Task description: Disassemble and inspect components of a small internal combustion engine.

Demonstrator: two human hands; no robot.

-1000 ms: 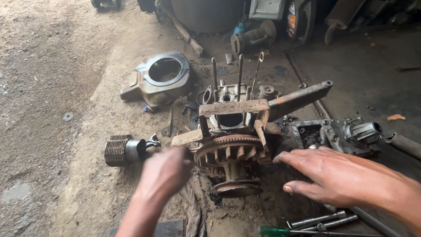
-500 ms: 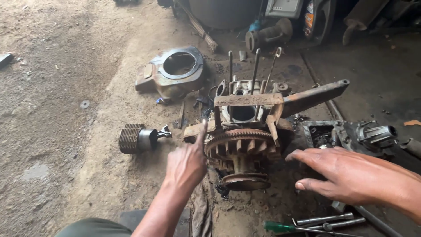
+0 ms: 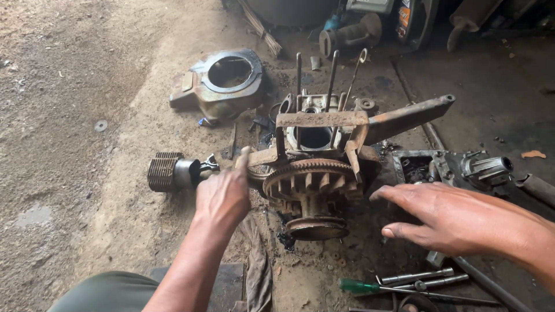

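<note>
Left hand (image 3: 222, 196) now grips the rusty engine block (image 3: 315, 173) at its left bracket, having moved up; right hand (image 3: 445, 216) hovers open beside it.

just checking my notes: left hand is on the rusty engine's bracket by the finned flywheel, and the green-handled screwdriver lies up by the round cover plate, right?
Not quite. The left hand is at the rusty engine beside the finned flywheel, but the head view shows the green-handled screwdriver lying near the bottom edge, below the right hand, far from the round cover plate.
</note>
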